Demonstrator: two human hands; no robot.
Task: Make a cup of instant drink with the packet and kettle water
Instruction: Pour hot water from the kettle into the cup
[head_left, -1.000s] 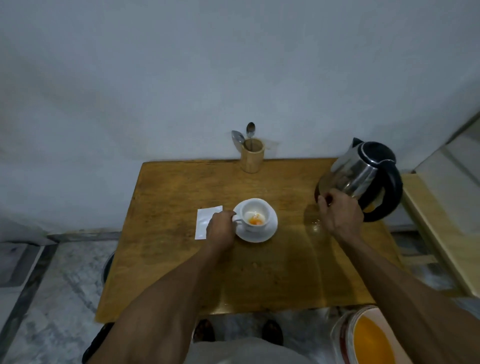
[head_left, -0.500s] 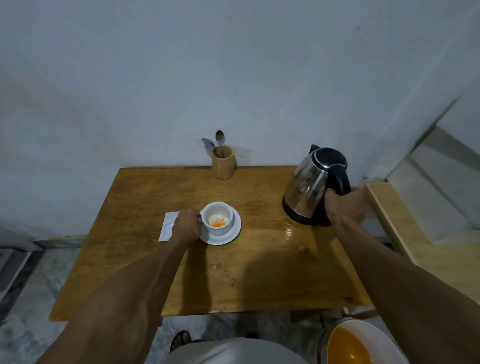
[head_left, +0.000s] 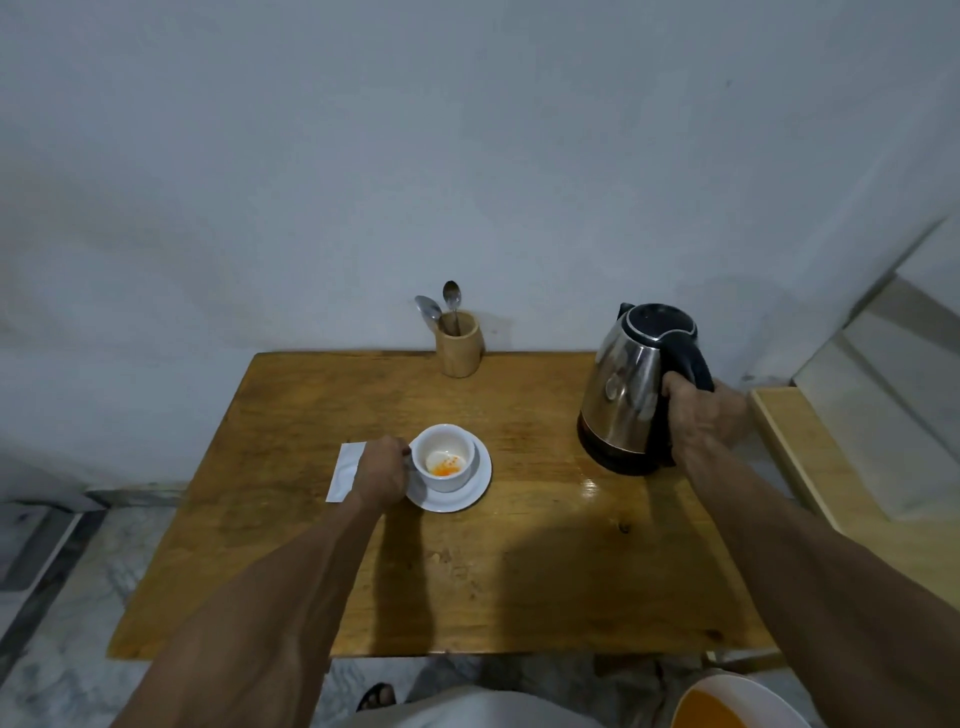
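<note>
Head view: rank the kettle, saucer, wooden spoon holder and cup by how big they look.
1. kettle
2. saucer
3 and 4. cup and wooden spoon holder look alike; the holder stands farther back, so unranked.

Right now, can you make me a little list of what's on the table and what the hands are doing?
table: wooden table against a white wall
cup: white cup on a saucer, orange and white powder inside, no water
packet: white packet lying flat, left of the cup
kettle: steel kettle with black lid, standing upright on the table
spoons: two spoons in a wooden holder at the back
left hand: left hand at the cup's handle
right hand: right hand gripping the kettle's handle
</note>
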